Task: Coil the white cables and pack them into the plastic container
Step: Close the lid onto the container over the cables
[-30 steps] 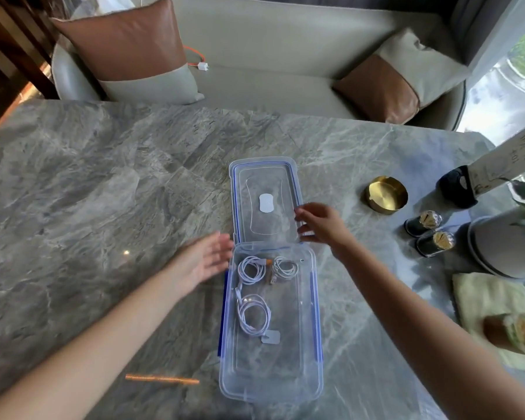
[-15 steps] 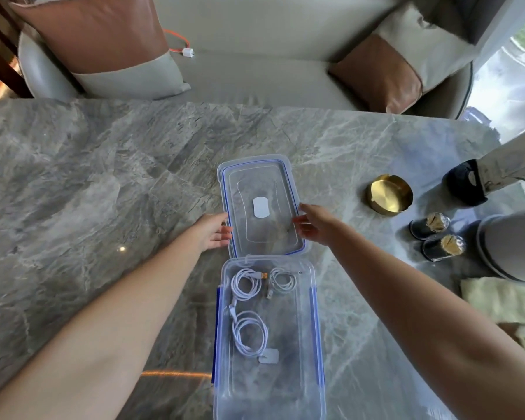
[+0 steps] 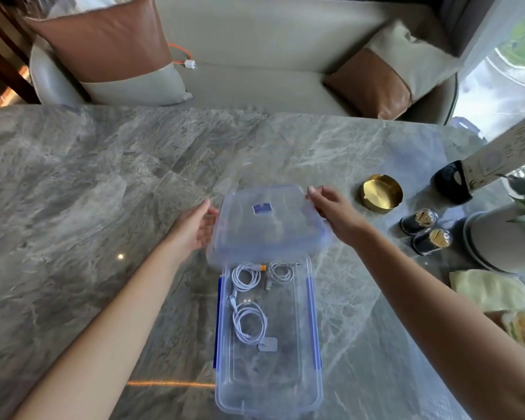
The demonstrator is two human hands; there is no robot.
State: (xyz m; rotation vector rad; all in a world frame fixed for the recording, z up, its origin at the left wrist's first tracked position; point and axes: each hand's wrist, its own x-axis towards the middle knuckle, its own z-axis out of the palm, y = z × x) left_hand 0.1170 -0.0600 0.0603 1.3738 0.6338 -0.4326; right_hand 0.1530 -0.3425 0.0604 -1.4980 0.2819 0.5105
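Observation:
A clear plastic container with blue side clips lies open on the marble table in front of me. Three coiled white cables rest inside: one at the far left, one at the far right, one nearer the middle. The clear lid with a blue seal hovers tilted over the container's far end. My left hand grips the lid's left edge and my right hand grips its right edge.
To the right stand a gold ashtray, two small dark jars, a black card holder, a white pot and a yellow cloth. A sofa with cushions lies beyond the table's far edge.
Both hands took hold of the lid, which lay flat on the table beyond the container, and raised it, tilted, over the container's far end.

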